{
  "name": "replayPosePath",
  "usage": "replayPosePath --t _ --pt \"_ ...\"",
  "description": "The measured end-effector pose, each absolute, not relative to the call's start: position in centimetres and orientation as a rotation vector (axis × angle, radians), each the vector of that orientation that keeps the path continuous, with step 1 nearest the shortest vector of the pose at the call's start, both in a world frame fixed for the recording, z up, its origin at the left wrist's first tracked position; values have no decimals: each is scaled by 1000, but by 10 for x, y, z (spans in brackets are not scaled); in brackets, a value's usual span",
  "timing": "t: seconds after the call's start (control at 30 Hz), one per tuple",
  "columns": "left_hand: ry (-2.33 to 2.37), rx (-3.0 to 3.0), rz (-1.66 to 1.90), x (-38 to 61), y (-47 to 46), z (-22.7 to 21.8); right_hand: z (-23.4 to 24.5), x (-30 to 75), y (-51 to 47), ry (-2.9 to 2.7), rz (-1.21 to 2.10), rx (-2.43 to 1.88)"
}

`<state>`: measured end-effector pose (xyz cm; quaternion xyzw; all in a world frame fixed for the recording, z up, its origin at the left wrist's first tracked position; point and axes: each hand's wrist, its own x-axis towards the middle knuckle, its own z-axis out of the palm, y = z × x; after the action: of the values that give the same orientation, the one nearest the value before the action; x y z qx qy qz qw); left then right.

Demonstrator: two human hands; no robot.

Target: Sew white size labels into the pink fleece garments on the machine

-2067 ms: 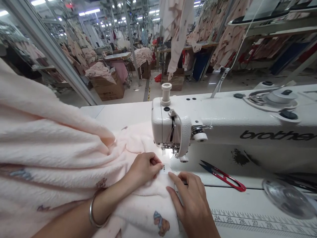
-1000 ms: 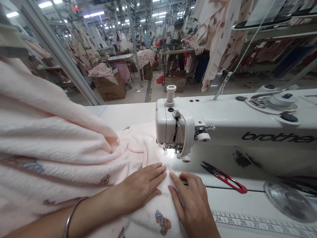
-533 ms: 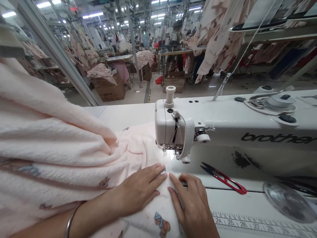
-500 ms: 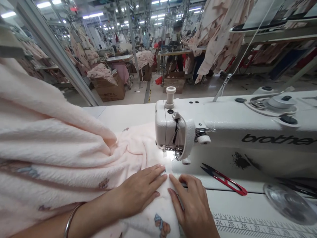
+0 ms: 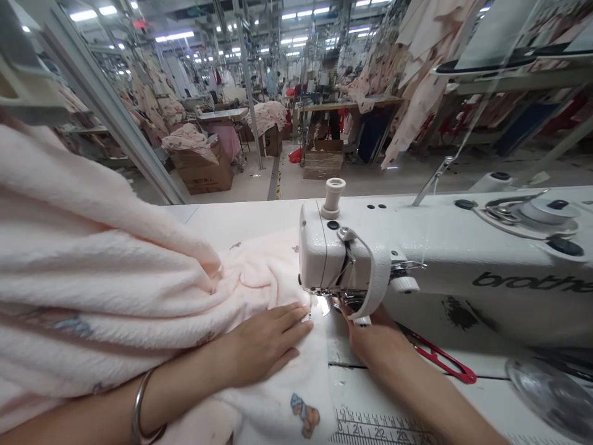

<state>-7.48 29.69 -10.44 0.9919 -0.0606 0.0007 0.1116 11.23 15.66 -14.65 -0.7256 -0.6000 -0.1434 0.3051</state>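
Pale pink fleece fabric (image 5: pixel 259 278) with small bear prints spreads across the machine bed and bunches up on the left. My left hand (image 5: pixel 273 340) lies flat on it, fingers stretched towards the needle area, open. A small printed label (image 5: pixel 309 314) shows by its fingertips. My right hand (image 5: pixel 370 334) reaches in beside the needle of the white sewing machine (image 5: pixel 343 247); its fingers are mostly hidden behind the machine head's curved guard. Whether they grip anything does not show. Red thread snips (image 5: pixel 440 358) lie partly behind my right forearm.
A ruler strip (image 5: pixel 380 429) runs along the front table edge. A clear round plastic piece (image 5: pixel 546 389) and dark scissors (image 5: pixel 565 361) lie at the right. Behind the table stand cardboard boxes (image 5: pixel 204 167) and a metal post (image 5: pixel 111 105).
My right hand has left the fabric's edge and moved forward, up beside the needle. My left hand stays flat on the fabric. The view has shifted slightly.
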Motion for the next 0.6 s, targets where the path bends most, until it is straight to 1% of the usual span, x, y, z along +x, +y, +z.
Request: replayPosePath --t 0.1,0.2,0.6 --pt "-168 2907 5 -74 300 -107 -149 82 131 -1759 -395 -1998" --pt "-176 2899 26 -75 302 -110 -154 62 123 -1780 -485 -2098" --pt "-183 2874 124 -72 309 -112 -149 63 135 -1748 -466 -2159"
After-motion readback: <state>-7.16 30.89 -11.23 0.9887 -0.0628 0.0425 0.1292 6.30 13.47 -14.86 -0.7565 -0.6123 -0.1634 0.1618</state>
